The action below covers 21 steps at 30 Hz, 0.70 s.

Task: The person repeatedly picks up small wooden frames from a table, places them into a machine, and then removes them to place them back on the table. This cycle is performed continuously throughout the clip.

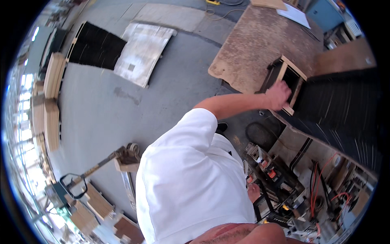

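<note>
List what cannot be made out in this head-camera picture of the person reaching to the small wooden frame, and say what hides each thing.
- Left hand: fingers reach into the wooden frame; the back of the hand hides the grip.
- Right hand: only a sliver shows past the white shirt.
- Frame's inside: dark, contents unreadable.
- Tools on the lower shelf: too small and cluttered to identify.
- Stacked boards near the left rim: blurred and bent by the fisheye.

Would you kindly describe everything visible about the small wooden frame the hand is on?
The wooden frame is a small open box of pale wood strips with dark inner faces. It lies tilted at the edge of the brown worktable, beside a stack of black panels. One hand grips its near side; which hand is unclear.
</note>
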Motion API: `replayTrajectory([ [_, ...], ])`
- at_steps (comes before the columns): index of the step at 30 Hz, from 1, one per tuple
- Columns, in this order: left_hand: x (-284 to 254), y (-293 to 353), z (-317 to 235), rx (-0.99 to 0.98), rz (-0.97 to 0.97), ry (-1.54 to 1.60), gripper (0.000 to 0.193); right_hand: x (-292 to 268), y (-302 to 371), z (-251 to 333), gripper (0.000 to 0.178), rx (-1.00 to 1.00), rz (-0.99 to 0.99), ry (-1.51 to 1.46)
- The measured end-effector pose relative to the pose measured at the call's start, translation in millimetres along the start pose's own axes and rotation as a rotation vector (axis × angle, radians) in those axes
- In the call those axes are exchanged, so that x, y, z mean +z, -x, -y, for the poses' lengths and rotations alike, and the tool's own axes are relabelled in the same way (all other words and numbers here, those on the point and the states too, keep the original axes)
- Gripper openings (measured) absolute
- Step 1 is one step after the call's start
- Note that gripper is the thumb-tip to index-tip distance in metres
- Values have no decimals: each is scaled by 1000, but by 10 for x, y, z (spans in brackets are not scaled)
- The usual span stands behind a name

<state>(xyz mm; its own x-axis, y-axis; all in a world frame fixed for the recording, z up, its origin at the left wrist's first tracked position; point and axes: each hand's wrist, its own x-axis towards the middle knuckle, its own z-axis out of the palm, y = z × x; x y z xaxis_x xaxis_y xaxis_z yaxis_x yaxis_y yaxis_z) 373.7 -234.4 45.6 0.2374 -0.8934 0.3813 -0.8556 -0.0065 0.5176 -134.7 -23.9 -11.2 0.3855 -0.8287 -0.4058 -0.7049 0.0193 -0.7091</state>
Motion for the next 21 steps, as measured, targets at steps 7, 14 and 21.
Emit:
replayTrajectory([
  [7,285,245,3,138,222,-94,36,-248,-613,463,17,400,-74,-225],
  [14,326,250,-15,173,252,-97,33,-90,-268,308,20,210,-177,-115],
  [21,169,166,-201,266,34,169,45,-200,390,877,17,228,-515,98],
])
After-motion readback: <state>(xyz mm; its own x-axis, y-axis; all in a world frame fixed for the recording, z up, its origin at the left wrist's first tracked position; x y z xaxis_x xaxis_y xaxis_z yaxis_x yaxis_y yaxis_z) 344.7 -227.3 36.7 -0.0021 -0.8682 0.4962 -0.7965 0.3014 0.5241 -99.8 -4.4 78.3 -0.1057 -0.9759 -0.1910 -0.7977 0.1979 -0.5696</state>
